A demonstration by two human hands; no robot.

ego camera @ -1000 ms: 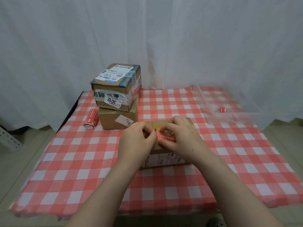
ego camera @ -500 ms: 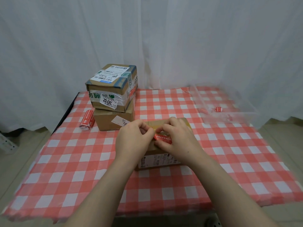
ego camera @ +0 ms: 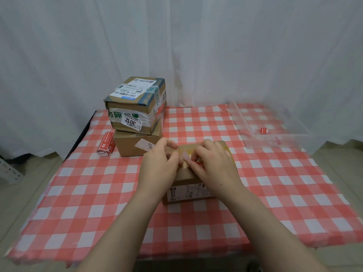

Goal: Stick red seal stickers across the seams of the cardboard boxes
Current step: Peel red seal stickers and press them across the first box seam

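Observation:
A small cardboard box (ego camera: 187, 186) lies in the middle of the table with a white label on its near side. Both of my hands hover over its top. My left hand (ego camera: 159, 165) and my right hand (ego camera: 215, 163) pinch a red seal sticker (ego camera: 199, 164) between their fingertips. A pale blurred strip (ego camera: 185, 157) stretches between the fingers, and only a sliver of red shows under my right thumb. The box's top seam is mostly hidden by my hands.
Two taped cardboard boxes are stacked at the back left, the upper one (ego camera: 135, 107) on the lower one (ego camera: 133, 145). A red bundle of stickers (ego camera: 106, 145) lies left of them. At the right stands a clear plastic tray (ego camera: 279, 139) holding red sticker scraps (ego camera: 263, 131).
My hands stay over the small box. The sticker's red face showed between my fingers before; now a pale strip shows there and little red.

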